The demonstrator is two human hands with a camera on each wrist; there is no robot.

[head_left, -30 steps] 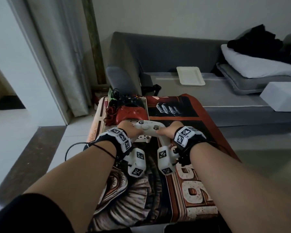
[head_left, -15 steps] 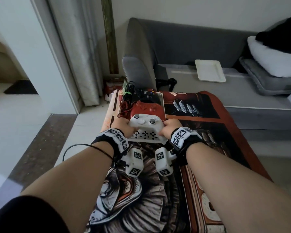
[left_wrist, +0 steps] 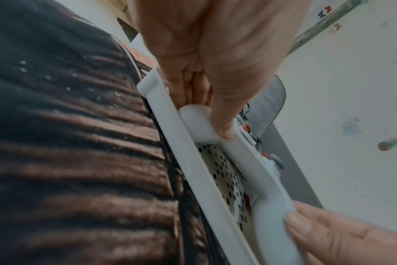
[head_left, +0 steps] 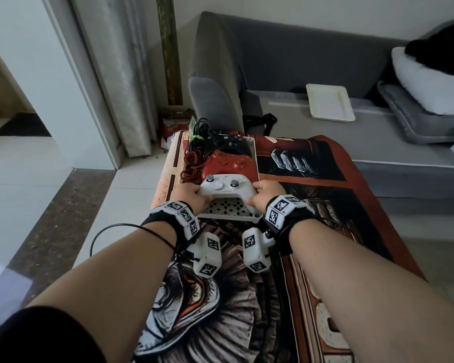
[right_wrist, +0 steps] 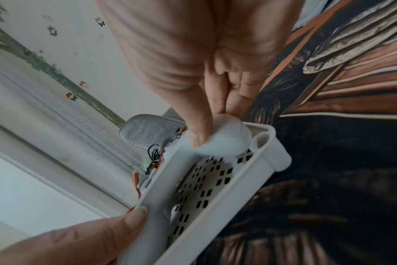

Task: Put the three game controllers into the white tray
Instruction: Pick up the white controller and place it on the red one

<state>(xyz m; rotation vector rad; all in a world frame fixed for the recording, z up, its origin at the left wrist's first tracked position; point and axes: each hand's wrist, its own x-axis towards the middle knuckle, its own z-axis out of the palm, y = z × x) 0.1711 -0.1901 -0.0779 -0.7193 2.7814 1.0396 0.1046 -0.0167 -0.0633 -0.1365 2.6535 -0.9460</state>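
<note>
The white controller [head_left: 226,188] sits just below the middle of the head view, held over the near end of the white tray [head_left: 231,218]. The left hand [head_left: 192,196] curls round its left grip, and the right hand [head_left: 266,195] curls round its right grip. The wrist views confirm both grasps: thumb on the top face, fingers wrapped beneath. The red controller [head_left: 230,165] and the black controller [head_left: 227,142] already lie in the tray, further up the frame, with their cords [head_left: 194,155] spilling over the tray's left rim.

Judged step: lowering the third controller onto the perforated tray floor.

Procedure for this step:
1. Keep the controller level, with both grips at the same height, so neither one catches on the near wall of the tray.
2. The right wrist view shows the right grip close to the near corner of the tray. Steer it inside the rim before lowering it.
3. The front edge of the white controller appears to touch or overlap the red one. Whether it rests on it cannot be told. Seat it behind the red one if room allows.
4. Release both hands together only once the underside is supported.

Caution: the tray rests on a patterned blanket [head_left: 312,195], a soft base. Pressing down on one side may tip it.
</note>
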